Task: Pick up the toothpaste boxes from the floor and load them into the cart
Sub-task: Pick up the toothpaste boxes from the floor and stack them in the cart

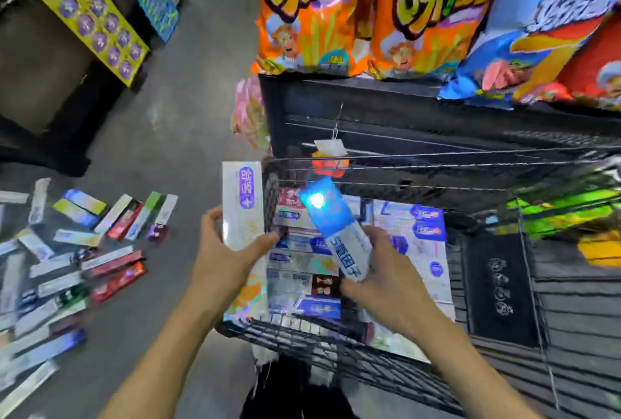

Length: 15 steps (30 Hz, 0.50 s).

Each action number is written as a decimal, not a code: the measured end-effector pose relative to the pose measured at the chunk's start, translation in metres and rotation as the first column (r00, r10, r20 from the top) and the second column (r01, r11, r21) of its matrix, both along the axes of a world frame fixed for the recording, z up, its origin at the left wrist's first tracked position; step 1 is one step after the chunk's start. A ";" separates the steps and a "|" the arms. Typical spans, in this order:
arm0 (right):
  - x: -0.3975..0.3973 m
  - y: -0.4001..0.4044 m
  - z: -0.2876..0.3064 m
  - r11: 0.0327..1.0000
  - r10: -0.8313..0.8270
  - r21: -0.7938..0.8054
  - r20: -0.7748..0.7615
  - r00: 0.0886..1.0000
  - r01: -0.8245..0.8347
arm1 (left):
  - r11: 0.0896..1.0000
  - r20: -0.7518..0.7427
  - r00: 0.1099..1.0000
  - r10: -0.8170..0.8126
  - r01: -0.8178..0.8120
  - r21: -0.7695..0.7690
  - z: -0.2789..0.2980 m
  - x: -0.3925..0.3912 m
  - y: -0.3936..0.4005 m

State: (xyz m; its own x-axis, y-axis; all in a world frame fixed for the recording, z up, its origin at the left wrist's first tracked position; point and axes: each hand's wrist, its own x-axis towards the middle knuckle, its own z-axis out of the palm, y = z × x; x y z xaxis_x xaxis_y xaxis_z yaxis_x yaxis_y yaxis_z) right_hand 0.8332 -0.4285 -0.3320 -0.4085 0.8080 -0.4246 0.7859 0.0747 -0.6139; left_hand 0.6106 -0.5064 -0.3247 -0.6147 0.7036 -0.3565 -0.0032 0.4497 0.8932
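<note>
My left hand (224, 260) grips a white toothpaste box with a purple label (242, 203), held upright at the left rim of the black wire cart (369, 168). My right hand (386, 270) holds a blue and white toothpaste box (336, 223) tilted over the cart's inside. Several toothpaste boxes (302, 270) lie flat in the cart's bottom. Many more toothpaste boxes (77, 250), white, red, green and blue, are scattered on the grey floor at the left.
Orange snack bags (302, 15) and blue ones (544, 32) stand on a black shelf behind the cart. A yellow display box (80, 8) and a dark stand (40, 82) are at the far left. Grey floor (188, 99) runs between them.
</note>
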 end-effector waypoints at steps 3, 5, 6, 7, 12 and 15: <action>-0.008 0.014 -0.061 0.984 0.160 0.065 0.109 0.981 -0.168 | 1.000 -0.058 0.998 -0.006 0.004 -0.030 -0.043 -0.008 0.012; -0.014 0.023 -0.101 0.965 0.241 0.068 0.155 0.958 -0.254 | 1.000 -0.082 0.997 -0.002 -0.001 -0.031 -0.067 -0.011 0.021; -0.015 0.028 -0.121 0.955 0.271 0.075 0.174 0.947 -0.287 | 0.999 -0.081 0.997 0.001 -0.003 -0.032 -0.077 -0.012 0.024; -0.016 0.033 -0.138 0.944 0.299 0.083 0.195 0.934 -0.319 | 0.999 -0.078 0.997 0.004 -0.007 -0.035 -0.086 -0.012 0.027; -0.030 0.049 -0.212 0.909 0.403 0.030 0.184 0.896 -0.415 | 0.997 -0.113 0.993 0.043 -0.049 -0.055 -0.116 -0.014 0.025; -0.039 0.057 -0.255 0.903 0.401 0.105 0.135 0.906 -0.416 | 0.996 -0.056 0.997 0.046 -0.050 -0.075 -0.130 -0.012 0.023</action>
